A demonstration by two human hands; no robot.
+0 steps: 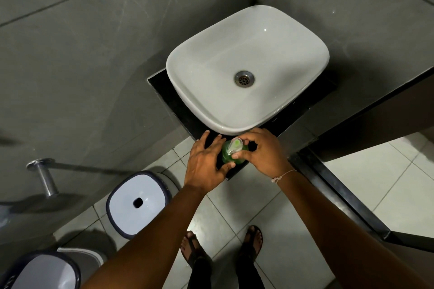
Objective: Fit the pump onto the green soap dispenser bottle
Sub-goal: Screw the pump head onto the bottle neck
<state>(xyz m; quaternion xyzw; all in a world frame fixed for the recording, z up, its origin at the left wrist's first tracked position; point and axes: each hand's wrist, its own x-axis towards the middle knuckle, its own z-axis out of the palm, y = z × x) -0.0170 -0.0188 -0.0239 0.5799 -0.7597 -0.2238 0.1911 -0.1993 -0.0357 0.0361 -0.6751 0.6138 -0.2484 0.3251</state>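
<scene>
The green soap dispenser bottle [228, 155] stands upright on the black counter [164, 94], at its near corner in front of the basin. A clear pump [235, 144] with a green spot sits on top of the bottle. My right hand [263, 151] pinches the pump head between thumb and fingers. My left hand [206, 163] lies against the bottle's left side, thumb hooked round its front and fingers spread on the counter. The bottle's neck is hidden under the pump and my fingers.
A white basin [246, 68] with a metal drain fills the counter behind the bottle. Grey tiled walls close in on the left and behind. On the floor to the left stand a white bin [137, 202] and a second white lid [44, 272]. A metal rail [44, 172] juts from the wall.
</scene>
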